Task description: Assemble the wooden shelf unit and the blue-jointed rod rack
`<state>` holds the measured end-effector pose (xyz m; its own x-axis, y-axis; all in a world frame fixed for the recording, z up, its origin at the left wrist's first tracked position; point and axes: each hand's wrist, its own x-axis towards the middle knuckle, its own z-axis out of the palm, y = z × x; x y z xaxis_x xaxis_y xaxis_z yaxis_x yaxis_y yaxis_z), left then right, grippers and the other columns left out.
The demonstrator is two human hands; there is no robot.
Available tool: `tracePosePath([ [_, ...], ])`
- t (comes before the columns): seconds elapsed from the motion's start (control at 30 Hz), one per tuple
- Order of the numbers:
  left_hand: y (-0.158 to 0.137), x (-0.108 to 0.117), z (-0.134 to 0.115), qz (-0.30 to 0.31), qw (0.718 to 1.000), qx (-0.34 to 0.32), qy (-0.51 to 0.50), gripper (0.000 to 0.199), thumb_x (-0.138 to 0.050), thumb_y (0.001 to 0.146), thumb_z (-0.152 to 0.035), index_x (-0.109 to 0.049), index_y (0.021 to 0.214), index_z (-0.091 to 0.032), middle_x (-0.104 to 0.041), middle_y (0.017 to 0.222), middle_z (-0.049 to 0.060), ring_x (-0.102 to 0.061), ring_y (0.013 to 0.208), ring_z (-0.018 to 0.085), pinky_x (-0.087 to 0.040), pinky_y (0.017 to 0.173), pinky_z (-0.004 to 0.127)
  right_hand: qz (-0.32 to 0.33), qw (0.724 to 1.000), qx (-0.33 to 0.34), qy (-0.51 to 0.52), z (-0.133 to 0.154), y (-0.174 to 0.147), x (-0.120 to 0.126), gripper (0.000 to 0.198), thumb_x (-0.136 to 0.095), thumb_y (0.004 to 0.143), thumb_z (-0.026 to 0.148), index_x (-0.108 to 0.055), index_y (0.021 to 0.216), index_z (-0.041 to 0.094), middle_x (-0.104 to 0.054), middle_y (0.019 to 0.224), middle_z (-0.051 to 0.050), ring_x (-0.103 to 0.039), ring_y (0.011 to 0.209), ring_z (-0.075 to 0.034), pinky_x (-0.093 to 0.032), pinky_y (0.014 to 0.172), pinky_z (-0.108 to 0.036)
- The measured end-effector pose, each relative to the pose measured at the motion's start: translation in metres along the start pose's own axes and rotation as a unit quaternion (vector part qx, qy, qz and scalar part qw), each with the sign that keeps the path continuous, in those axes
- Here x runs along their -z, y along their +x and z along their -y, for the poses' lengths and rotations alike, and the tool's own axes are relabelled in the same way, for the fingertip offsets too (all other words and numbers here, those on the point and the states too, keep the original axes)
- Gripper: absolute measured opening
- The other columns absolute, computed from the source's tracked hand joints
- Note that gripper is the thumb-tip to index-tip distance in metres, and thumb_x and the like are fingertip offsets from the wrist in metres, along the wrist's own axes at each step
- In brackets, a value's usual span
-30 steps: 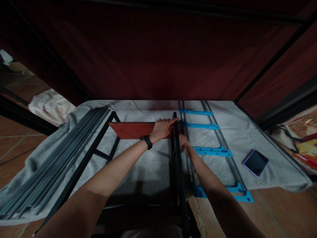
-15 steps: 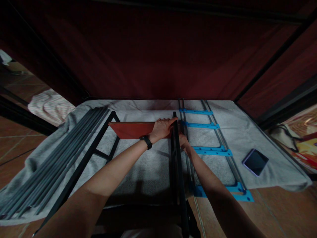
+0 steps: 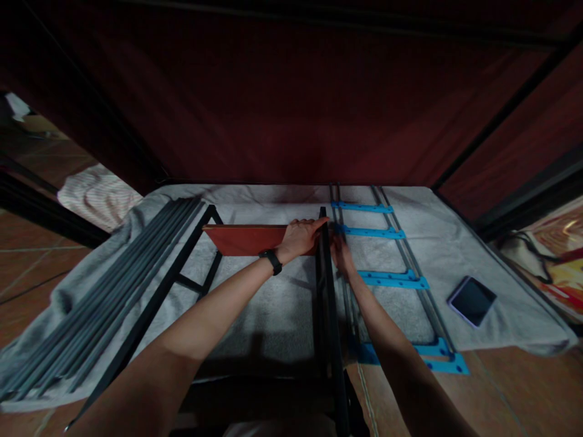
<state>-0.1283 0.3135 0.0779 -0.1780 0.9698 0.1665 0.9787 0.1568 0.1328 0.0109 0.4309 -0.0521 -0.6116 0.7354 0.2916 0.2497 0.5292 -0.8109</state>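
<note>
A reddish-brown board spans the inside of a black metal frame, between its two sides. My left hand, wearing a black wristband, wraps over the board's top edge near its right end. Its thumb reaches across to the frame's right side. On the outer face of that same side is my right hand, its fingers bent close to the metal near the board's end. Whatever those fingers hold is too small and dark to make out.
Grey tubes lie in a bundle at left on a grey cloth. Right of the frame is a ladder-like assembly of rods and blue brackets, close by my right forearm. A phone rests farther right. A dark red panel rises behind.
My right hand has shifted slightly and turned against the outside of the frame. My left hand keeps its place on the board. The whole view has moved a little.
</note>
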Motion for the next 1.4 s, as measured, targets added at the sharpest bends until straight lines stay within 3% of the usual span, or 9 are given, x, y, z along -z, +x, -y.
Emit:
tracePosePath([
  [0.1,0.0,0.0,-0.001,0.001,1.0,-0.002,0.004,0.051,-0.042,0.101,-0.027,-0.042,0.151,-0.033,-0.072,0.12,0.003,-0.068,0.105,0.022,-0.047,0.09,0.036,-0.045,0.995,-0.039,0.082,0.018,0.001,0.013,0.052,-0.028,0.1,0.059,-0.063,0.111,0.022,-0.07,0.089,-0.005,-0.065,0.076,-0.019,-0.055,0.071,-0.034],
  [0.23,0.001,0.001,-0.002,0.007,1.0,0.012,0.013,0.054,-0.041,0.101,-0.025,-0.036,0.154,-0.028,-0.073,0.117,0.007,-0.069,0.104,0.023,-0.047,0.091,0.037,-0.061,0.973,-0.065,0.213,0.046,0.005,0.022,0.047,-0.051,0.087,0.063,-0.063,0.108,0.023,-0.07,0.097,-0.005,-0.065,0.086,-0.02,-0.055,0.074,-0.033],
  [0.37,0.001,0.004,-0.002,0.017,0.999,0.043,0.005,0.045,-0.043,0.099,-0.025,-0.046,0.143,-0.016,-0.075,0.104,0.011,-0.071,0.098,0.025,-0.049,0.089,0.037,-0.056,0.986,-0.034,0.155,0.062,0.011,0.023,0.037,-0.055,0.084,0.057,-0.062,0.094,0.023,-0.068,0.091,-0.005,-0.063,0.088,-0.021,-0.053,0.081,-0.035],
  [0.5,0.001,0.005,-0.002,0.018,0.999,0.026,-0.009,0.03,-0.044,0.099,-0.024,-0.06,0.123,-0.023,-0.075,0.11,0.007,-0.07,0.103,0.023,-0.048,0.092,0.035,-0.058,0.989,-0.038,0.13,0.066,0.013,0.022,0.035,-0.051,0.088,0.058,-0.06,0.085,0.024,-0.063,0.075,-0.002,-0.059,0.079,-0.021,-0.049,0.076,-0.034],
  [0.67,0.002,0.005,-0.001,0.01,1.0,0.021,-0.013,0.03,-0.045,0.098,-0.023,-0.062,0.122,-0.024,-0.074,0.112,0.007,-0.069,0.104,0.023,-0.049,0.092,0.036,-0.048,0.993,-0.05,0.095,0.067,0.012,0.022,0.047,-0.044,0.092,0.066,-0.051,0.068,0.026,-0.052,0.063,0.0,-0.052,0.067,-0.019,-0.044,0.069,-0.033],
  [0.93,0.002,0.004,-0.001,0.008,1.0,0.017,-0.002,0.028,-0.046,0.097,-0.022,-0.063,0.12,-0.023,-0.074,0.112,0.006,-0.069,0.103,0.023,-0.049,0.09,0.036,-0.077,0.993,-0.039,0.081,0.069,0.009,0.017,0.033,-0.043,0.095,0.055,-0.056,0.096,0.024,-0.064,0.09,-0.003,-0.059,0.09,-0.021,-0.046,0.084,-0.034],
  [1.17,0.002,0.002,-0.001,0.003,1.0,0.02,-0.006,0.028,-0.046,0.097,-0.023,-0.063,0.119,-0.023,-0.075,0.111,0.006,-0.07,0.102,0.024,-0.049,0.088,0.036,-0.077,0.993,-0.05,0.074,0.072,0.012,0.017,0.037,-0.042,0.095,0.057,-0.052,0.08,0.025,-0.056,0.074,0.0,-0.053,0.077,-0.019,-0.043,0.077,-0.032],
  [1.4,0.001,0.004,-0.002,0.009,1.0,0.021,-0.009,0.029,-0.046,0.097,-0.022,-0.063,0.121,-0.023,-0.074,0.112,0.006,-0.069,0.104,0.024,-0.048,0.091,0.037,-0.097,0.99,-0.031,0.103,0.073,0.007,0.015,0.027,-0.044,0.094,0.047,-0.056,0.099,0.023,-0.063,0.092,-0.003,-0.058,0.093,-0.02,-0.045,0.086,-0.032],
])
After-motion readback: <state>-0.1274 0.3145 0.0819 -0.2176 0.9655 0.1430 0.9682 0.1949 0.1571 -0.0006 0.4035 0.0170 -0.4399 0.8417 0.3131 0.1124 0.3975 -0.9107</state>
